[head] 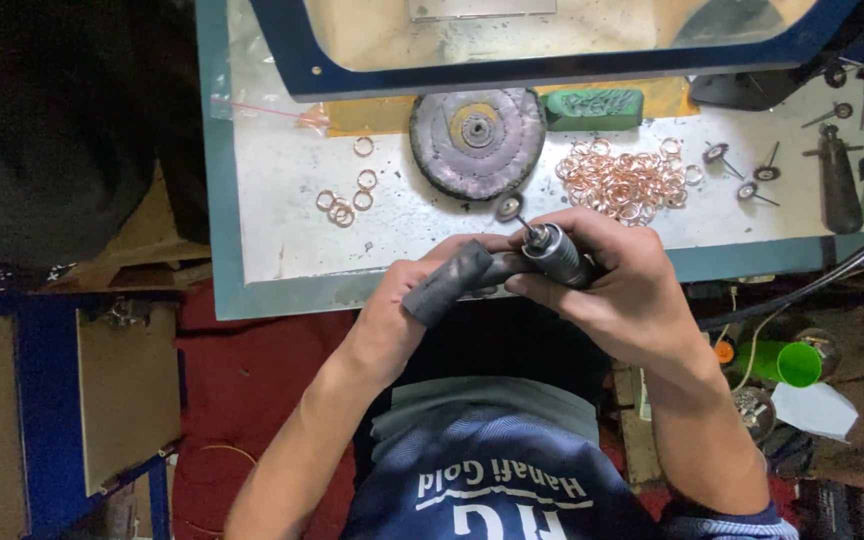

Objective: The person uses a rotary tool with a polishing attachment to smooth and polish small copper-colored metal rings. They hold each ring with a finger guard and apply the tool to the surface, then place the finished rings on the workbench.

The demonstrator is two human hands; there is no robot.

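At the near edge of the worktop (252, 270), I see both hands brought together just above the rim. My right hand (617, 290) is wrapped around a rotary handpiece (557, 252), a ribbed metal barrel; its fingers (592, 232) are clamped on it pen-fashion, likely for fine control of the tip. A small round polishing head (509, 207) sticks out from its nose toward the worktop. My left hand (402, 300) has a dark grey sleeve (449, 283) over one finger, probably as protection from heat or abrasion; the left fingers are closed, pressed up against the handpiece nose. Whether a ring is pinched there I cannot tell, since the contact point is hidden.

Beyond the tip lies a worn cloth buffing wheel (477, 140), a green compound bar (594, 107), a heap of copper-coloured rings (624, 180) to the right and a few separate rings (344, 200) to the left. Sorting into two groups seems plausible.
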